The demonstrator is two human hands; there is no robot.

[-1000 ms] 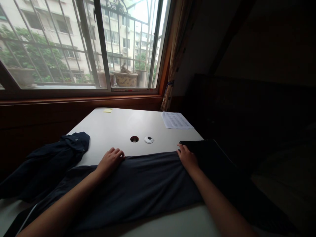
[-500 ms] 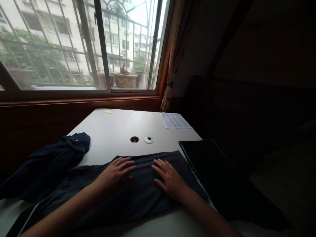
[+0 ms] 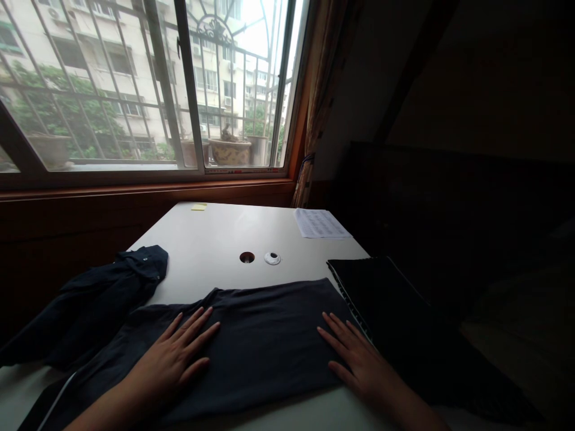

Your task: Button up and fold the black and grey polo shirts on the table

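Note:
A dark grey-blue garment (image 3: pixel 269 341) lies spread across the near part of the white table (image 3: pixel 211 257); its exact kind I cannot tell. My left hand (image 3: pixel 173 353) rests flat on its left part, fingers spread. On its right end lies my right hand (image 3: pixel 353 356), also flat with the fingers apart. Neither hand grips the cloth. A pale stripe runs along the dark fabric at the lower left. Beyond my right hand is a black cloth (image 3: pixel 404 317) with a row of small light marks along its edge.
A crumpled navy garment with buttons (image 3: pixel 112 287) hangs over the table's left side. Farther back are a round hole (image 3: pixel 247 257), its white cover (image 3: pixel 272 258), a yellow sticky note (image 3: pixel 199 206) and printed papers (image 3: pixel 321 223). A barred window (image 3: pixel 193 90) stands behind.
My hands have moved apart across the garment, the left one leftward and nearer to me, the right one rightward. The cloth between them is uncovered and looks flatter.

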